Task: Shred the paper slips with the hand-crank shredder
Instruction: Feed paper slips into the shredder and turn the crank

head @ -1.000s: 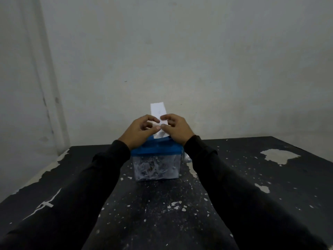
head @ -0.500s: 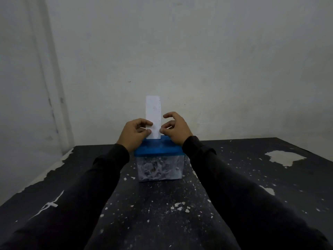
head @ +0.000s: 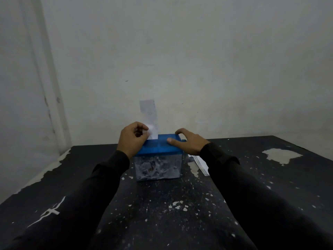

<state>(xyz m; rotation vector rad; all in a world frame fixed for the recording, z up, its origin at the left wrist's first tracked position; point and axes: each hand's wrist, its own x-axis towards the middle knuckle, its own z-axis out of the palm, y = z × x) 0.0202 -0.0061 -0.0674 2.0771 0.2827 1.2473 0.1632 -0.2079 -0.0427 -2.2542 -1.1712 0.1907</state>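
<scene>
The hand-crank shredder (head: 158, 156) stands mid-table: a blue lid over a clear bin packed with paper shreds. A white paper slip (head: 148, 114) stands upright out of the lid's left part. My left hand (head: 132, 139) pinches the slip's lower end just above the lid. My right hand (head: 189, 141) lies over the lid's right end, fingers spread and loosely bent, thumb on the top face. The crank on the shredder's right side is mostly hidden behind that hand.
A stack of white paper slips (head: 201, 164) lies on the table just right of the shredder, partly under my right sleeve. The black table (head: 162, 213) has chipped paint and small white flecks. A pale wall stands close behind.
My right hand has let go of the slip and moved right onto the lid's right end. The left hand alone holds the slip, which stands upright.
</scene>
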